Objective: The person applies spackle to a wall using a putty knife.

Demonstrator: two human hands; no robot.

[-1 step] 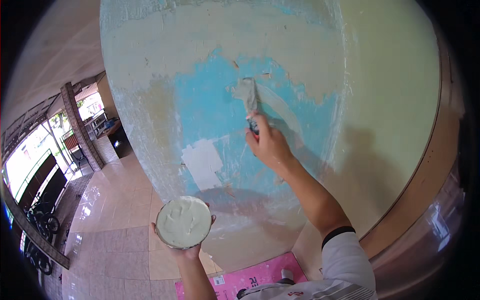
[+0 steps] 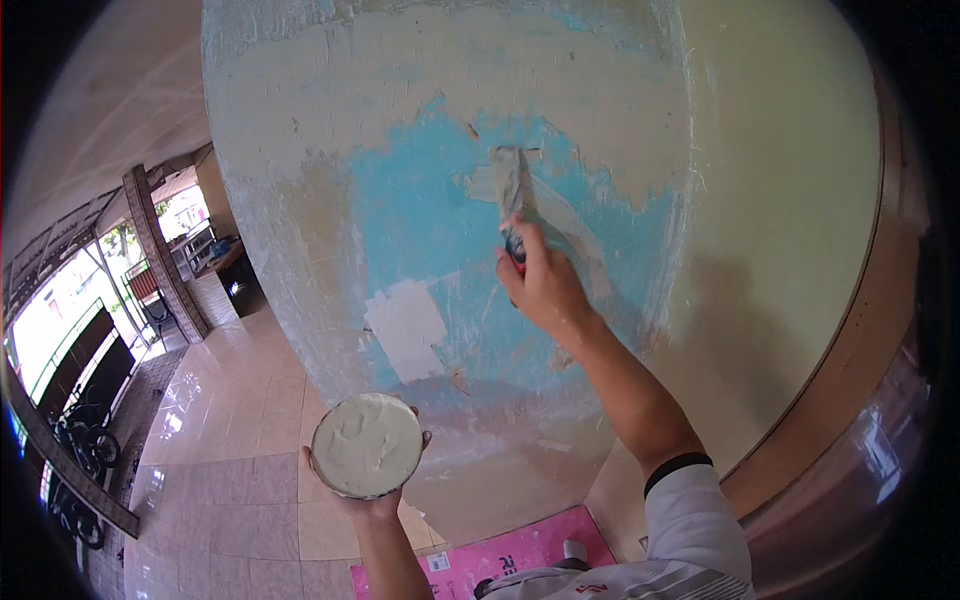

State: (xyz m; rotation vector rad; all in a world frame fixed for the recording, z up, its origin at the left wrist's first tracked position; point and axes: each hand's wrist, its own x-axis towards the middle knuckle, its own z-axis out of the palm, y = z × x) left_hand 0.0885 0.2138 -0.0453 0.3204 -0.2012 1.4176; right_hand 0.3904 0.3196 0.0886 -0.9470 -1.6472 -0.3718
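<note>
My right hand [image 2: 545, 280] is closed around the handle of a putty knife [image 2: 513, 185]. Its putty-coated blade lies against the wall [image 2: 420, 215], over a patch of bare blue paint. Beside and below the blade, fresh pale smears of putty show on the blue. Lower left on the wall is a whitish putty patch [image 2: 407, 328]. From below, my left hand [image 2: 375, 503] grips a round tub [image 2: 366, 447] of pale grey-green putty, with fingertips at both sides of its rim. The putty's surface is marked with ridges.
Beige putty covers the wall above and around the blue area. To the right is a pale green wall [image 2: 780, 150]. A pink printed sheet [image 2: 520, 540] lies on the floor below. Tiled floor [image 2: 240, 430], a pillar [image 2: 165, 255] and bicycles [image 2: 85, 440] are at the left.
My right hand and the putty knife have moved slightly up and to the right along the wall. My left hand and the tub have hardly moved.
</note>
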